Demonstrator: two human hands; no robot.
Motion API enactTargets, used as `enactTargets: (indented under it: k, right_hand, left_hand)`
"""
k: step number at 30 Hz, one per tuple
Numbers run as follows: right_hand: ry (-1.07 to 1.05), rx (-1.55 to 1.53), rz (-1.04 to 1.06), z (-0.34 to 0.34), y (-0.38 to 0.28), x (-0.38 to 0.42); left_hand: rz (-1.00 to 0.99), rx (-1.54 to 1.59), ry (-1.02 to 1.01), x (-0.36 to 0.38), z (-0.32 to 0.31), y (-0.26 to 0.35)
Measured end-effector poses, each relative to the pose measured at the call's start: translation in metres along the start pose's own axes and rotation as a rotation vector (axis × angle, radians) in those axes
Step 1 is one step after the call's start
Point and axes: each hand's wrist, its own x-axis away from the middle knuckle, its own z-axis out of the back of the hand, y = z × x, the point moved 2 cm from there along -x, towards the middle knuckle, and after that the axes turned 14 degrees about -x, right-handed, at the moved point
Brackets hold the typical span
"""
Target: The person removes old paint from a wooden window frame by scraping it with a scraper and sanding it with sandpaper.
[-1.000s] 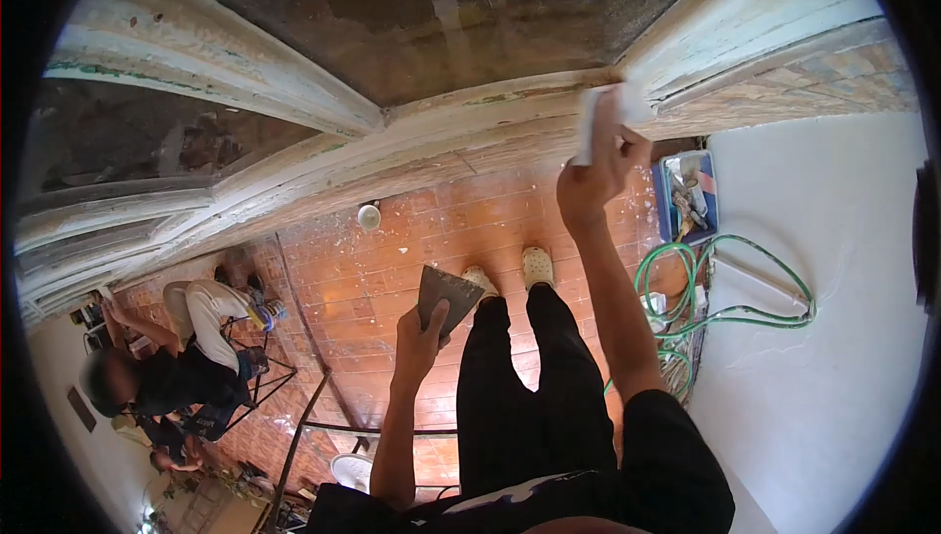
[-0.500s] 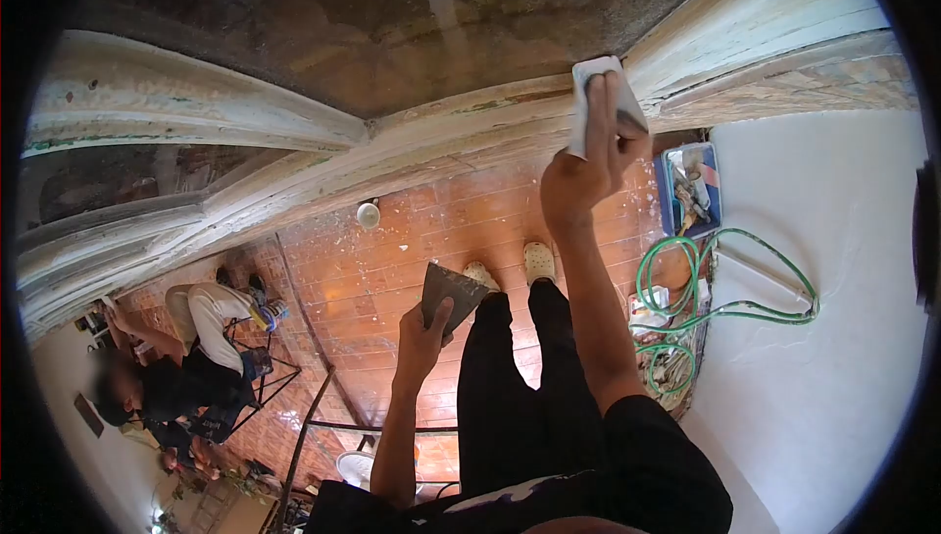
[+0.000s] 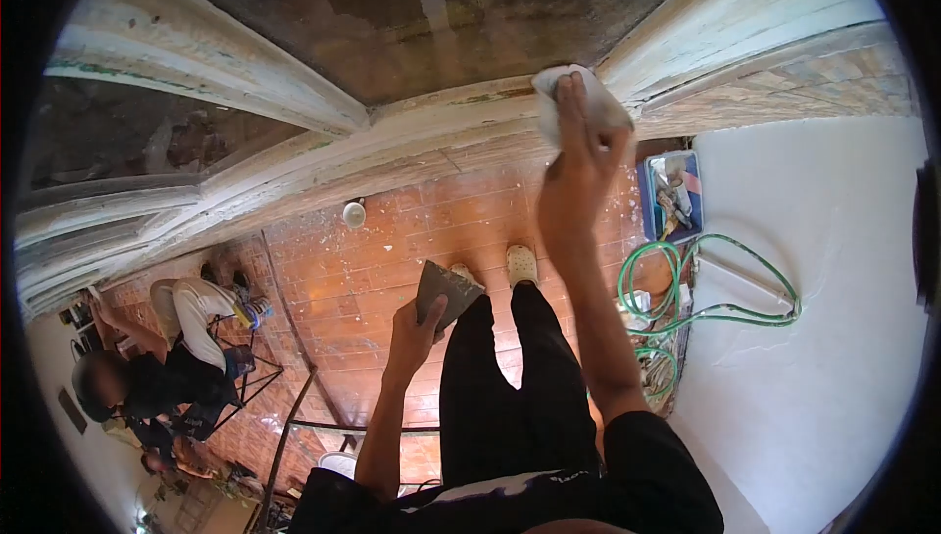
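Note:
My right hand (image 3: pixel 580 161) is closed on a whitish sheet (image 3: pixel 606 114), fingers stretched along it, and presses it on the lower rail of a worn, white-painted window frame (image 3: pixel 451 114). Dark glass (image 3: pixel 412 24) lies just beyond the rail. Lower down, my left hand (image 3: pixel 414 338) grips a flat grey scraper blade (image 3: pixel 443 297), held away from the frame with the thumb across its face.
A white mug (image 3: pixel 354 214) stands on the red tiled floor (image 3: pixel 343 279). At the right are a blue tray of tools (image 3: pixel 644 203), a coiled green hose (image 3: pixel 725 313) and a white wall (image 3: pixel 804 240). A person (image 3: pixel 176 377) sits at the left.
My right hand and the sheet have moved left along the rail, toward the middle of the view. My left hand keeps its hold on the scraper. The whole view has shifted slightly.

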Motion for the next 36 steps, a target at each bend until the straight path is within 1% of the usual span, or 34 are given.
enactTargets:
  k: [1, 2, 4, 6, 7, 10, 11, 14, 18, 19, 21, 22, 26, 30, 32, 34, 35, 36]
  right_hand:
    - [-0.004, 0.018, -0.04, -0.01, -0.016, 0.002]
    - [0.049, 0.019, -0.027, -0.022, -0.028, -0.001]
    - [-0.104, -0.043, -0.039, -0.028, -0.041, 0.008]
    - [-0.142, -0.047, 0.1, 0.0, -0.025, -0.003]
    - [-0.158, -0.085, -0.074, 0.011, -0.026, -0.01]
    - [-0.062, 0.068, -0.02, -0.021, -0.044, -0.003]
    - [-0.136, 0.063, -0.091, -0.023, -0.051, -0.001]
    - [-0.075, -0.063, 0.015, 0.007, -0.023, -0.007]
    - [-0.046, -0.032, -0.085, -0.02, -0.04, -0.002]
    - [-0.178, 0.026, -0.024, -0.026, -0.052, 0.005]
    - [-0.129, -0.052, 0.019, -0.004, -0.036, -0.004]
    - [-0.103, -0.098, 0.043, 0.0, -0.033, -0.007]
    - [-0.101, 0.016, -0.067, -0.021, -0.054, -0.002]
    - [-0.091, -0.118, 0.112, 0.002, -0.038, -0.014]
    - [-0.092, -0.004, 0.094, -0.012, -0.045, -0.005]
    - [-0.086, 0.123, 0.079, -0.03, -0.055, 0.009]
    - [-0.168, 0.012, 0.058, -0.036, -0.058, 0.013]
    - [-0.248, -0.098, 0.029, -0.043, -0.063, 0.017]
  left_hand:
    - [0.008, -0.007, -0.009, 0.003, -0.001, 0.002]
    - [0.014, -0.014, -0.018, 0.005, -0.002, 0.004]
    - [0.013, -0.035, -0.003, 0.006, -0.002, 0.009]
    - [0.005, -0.037, 0.014, 0.012, -0.001, 0.008]
    - [-0.014, -0.025, 0.026, 0.012, -0.001, 0.008]
    - [-0.033, 0.003, 0.038, 0.011, 0.001, 0.005]
    - [-0.031, 0.011, 0.037, 0.011, 0.001, 0.005]
    - [-0.024, -0.007, 0.036, 0.017, 0.003, 0.012]
    - [-0.047, 0.008, 0.039, 0.016, 0.0, 0.009]
    - [-0.067, -0.003, 0.044, 0.014, -0.002, 0.009]
    - [-0.072, -0.005, 0.046, 0.016, 0.0, 0.005]
    - [-0.065, 0.01, 0.046, 0.02, 0.0, 0.013]
    - [-0.001, 0.066, 0.045, 0.021, 0.007, 0.012]
    - [0.003, 0.012, 0.056, 0.02, 0.018, 0.009]
    - [0.051, -0.008, 0.044, 0.027, 0.026, 0.017]
    - [0.03, -0.051, 0.013, 0.021, 0.03, 0.019]
    - [0.018, -0.075, 0.003, 0.016, 0.032, 0.021]
    - [-0.044, -0.104, -0.008, 0.011, 0.034, 0.024]
